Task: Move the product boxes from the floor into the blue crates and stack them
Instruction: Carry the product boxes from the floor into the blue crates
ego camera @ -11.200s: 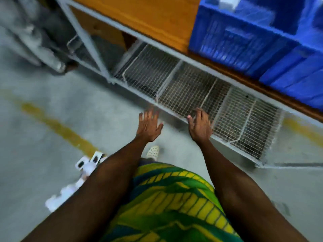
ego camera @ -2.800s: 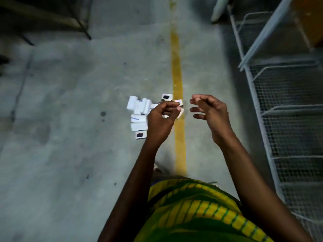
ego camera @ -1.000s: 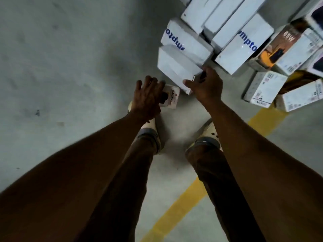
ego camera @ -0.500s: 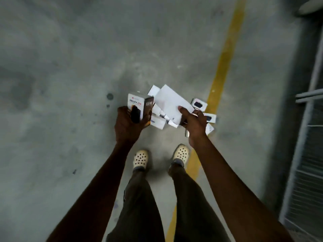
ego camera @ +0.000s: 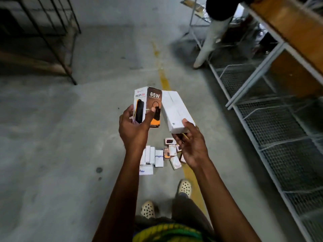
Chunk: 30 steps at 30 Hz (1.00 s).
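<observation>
Grey concrete floor [ego camera: 52, 154], yellow line [ego camera: 164, 82] down it, wire rack [ego camera: 279, 137] right of the line. Your left hand [ego camera: 134, 130] grips the 65W box [ego camera: 148, 105], and your right hand [ego camera: 190, 147] grips the white box [ego camera: 174, 110], both held over the line. Loose boxes [ego camera: 155, 158] lie at its left edge.

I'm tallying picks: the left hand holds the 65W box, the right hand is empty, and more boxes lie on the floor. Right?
Not quite. The head view shows the right hand gripping a plain white box. The left hand does hold the 65W box, and more boxes lie on the floor.
</observation>
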{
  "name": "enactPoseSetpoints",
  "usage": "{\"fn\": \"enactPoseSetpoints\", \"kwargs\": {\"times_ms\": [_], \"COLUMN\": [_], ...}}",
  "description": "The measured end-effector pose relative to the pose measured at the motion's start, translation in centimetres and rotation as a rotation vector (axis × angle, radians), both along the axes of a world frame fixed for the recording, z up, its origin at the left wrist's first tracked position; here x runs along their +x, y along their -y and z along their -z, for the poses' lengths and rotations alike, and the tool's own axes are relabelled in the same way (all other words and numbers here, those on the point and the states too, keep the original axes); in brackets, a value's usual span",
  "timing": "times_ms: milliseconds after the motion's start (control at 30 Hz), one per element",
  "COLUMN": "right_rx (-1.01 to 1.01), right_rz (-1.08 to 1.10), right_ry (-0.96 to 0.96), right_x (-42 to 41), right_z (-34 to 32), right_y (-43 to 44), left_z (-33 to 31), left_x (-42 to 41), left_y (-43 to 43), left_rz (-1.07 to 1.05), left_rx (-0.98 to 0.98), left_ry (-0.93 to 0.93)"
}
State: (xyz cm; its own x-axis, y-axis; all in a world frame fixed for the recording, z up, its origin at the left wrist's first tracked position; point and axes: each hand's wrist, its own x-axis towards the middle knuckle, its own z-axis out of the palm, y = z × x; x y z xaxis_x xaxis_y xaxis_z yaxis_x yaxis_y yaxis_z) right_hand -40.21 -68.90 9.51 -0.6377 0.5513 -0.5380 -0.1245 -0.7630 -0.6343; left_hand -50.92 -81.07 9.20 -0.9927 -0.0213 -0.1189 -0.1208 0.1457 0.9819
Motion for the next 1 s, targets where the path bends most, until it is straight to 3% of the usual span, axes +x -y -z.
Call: {"fn": "enactPoseSetpoints", "kwargs": {"times_ms": [233,733,1000], "right_rx": [0.037,0.22,0.35], "right_rz": [0.252,0.788,1.008], "right_ry": [-0.068,-0.17,-0.103], "right_x": [7.1,27.1,38.7], "right_z": [-4.1,-6.9,-7.3], "right_y": [-3.1,-18.8,-26.8], "left_z": [-3.9,-7.7,-8.7], "left_x": [4.8,22.3,32.6], "left_y": [-6.3,-28.4,-40.7], "left_rz": [0.262,0.816,1.051], "left_rx": [0.197,0.287,0.345], "left_ry": [0.079,0.109,0.286]}}
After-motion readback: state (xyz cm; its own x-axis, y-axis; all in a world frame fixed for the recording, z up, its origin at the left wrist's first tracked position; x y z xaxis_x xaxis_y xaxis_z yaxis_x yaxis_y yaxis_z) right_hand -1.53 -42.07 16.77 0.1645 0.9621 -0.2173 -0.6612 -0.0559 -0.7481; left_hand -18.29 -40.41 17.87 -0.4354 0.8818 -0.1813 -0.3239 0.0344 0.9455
